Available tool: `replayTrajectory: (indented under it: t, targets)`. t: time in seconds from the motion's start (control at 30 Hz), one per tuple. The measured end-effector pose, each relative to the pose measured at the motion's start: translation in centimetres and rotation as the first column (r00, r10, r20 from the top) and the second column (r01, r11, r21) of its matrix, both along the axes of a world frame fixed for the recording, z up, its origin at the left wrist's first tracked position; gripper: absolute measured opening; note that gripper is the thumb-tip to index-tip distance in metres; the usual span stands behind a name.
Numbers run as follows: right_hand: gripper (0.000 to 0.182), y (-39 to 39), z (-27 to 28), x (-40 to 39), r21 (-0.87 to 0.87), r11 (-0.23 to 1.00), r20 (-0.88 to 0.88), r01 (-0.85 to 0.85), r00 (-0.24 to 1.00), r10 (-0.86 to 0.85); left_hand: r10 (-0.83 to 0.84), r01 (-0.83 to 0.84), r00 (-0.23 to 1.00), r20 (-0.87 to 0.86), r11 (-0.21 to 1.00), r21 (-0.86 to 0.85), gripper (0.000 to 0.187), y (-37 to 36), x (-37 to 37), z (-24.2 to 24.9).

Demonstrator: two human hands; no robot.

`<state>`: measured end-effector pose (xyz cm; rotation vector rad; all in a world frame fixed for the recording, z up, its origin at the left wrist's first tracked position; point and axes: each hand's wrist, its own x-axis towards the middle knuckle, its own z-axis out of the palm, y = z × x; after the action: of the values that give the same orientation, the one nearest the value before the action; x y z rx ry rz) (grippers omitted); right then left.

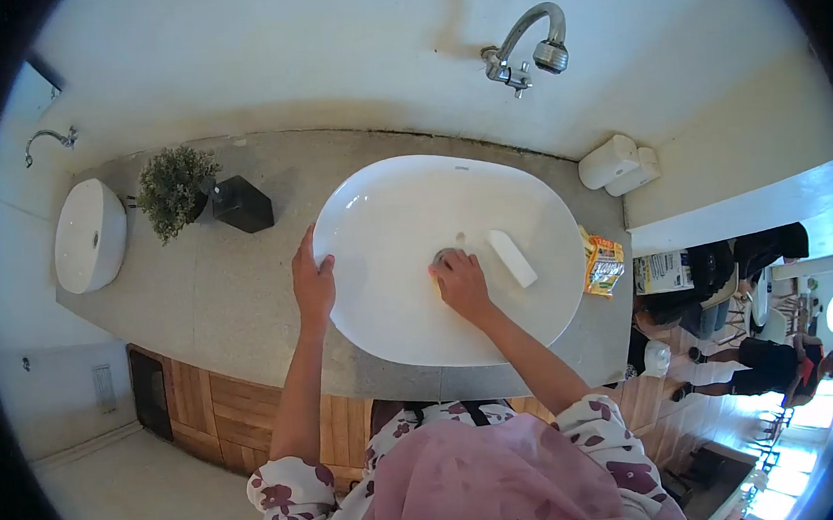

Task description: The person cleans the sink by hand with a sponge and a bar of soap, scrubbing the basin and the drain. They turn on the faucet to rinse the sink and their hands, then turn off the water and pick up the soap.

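A white oval basin (385, 205) sits on the grey counter. Inside it, my right hand (460, 284) is closed, with its fingertips at the drain (448, 255). Something small and yellow shows under the fingers, mostly hidden. To the right of that hand, a white rectangular block (512, 258) lies in the basin. My left hand (314, 277) rests against the basin's left rim, thumb apart from the fingers, holding nothing.
A chrome faucet (528, 47) is on the wall. Left stand a plant (175, 190), a black container (242, 205) and another basin (90, 236). Right are paper rolls (609, 162), a yellow packet (603, 264) and, farther off, a person (771, 366).
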<state>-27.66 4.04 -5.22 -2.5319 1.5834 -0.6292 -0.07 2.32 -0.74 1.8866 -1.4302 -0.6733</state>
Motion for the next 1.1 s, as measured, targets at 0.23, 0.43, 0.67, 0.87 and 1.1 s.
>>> replayTrajectory:
  t: [0.23,0.43,0.67,0.87,1.1]
  targets:
    - [0.014,-0.8,1.5,-1.4,0.009,0.980,-0.377,0.198,0.908,-0.181,0.013,-0.014,0.999,0.036,1.000,0.010,0.063,0.2,-0.4,0.8]
    - [0.010,2.2,2.0,-0.3,0.289,0.951,-0.087,0.107,0.993,-0.085,0.031,-0.031,0.999,0.006,0.999,0.035,0.061,0.1,-0.4,1.0]
    - [0.011,-2.0,-0.2,-0.8,-0.010,0.993,-0.210,0.121,0.970,-0.121,0.002,-0.002,1.000,0.005,1.000,-0.002,0.061,0.0,0.0,0.1]
    - [0.006,0.5,2.2,-1.5,0.230,0.952,-0.367,0.205,0.924,-0.110,0.014,-0.014,1.000,-0.006,0.999,0.038,0.061,0.1,-0.1,0.6]
    - [0.007,-1.8,-0.3,-0.5,0.093,0.986,-0.249,0.136,0.962,-0.109,0.011,-0.010,0.999,0.040,1.000,-0.015,0.061,0.0,0.0,0.0]
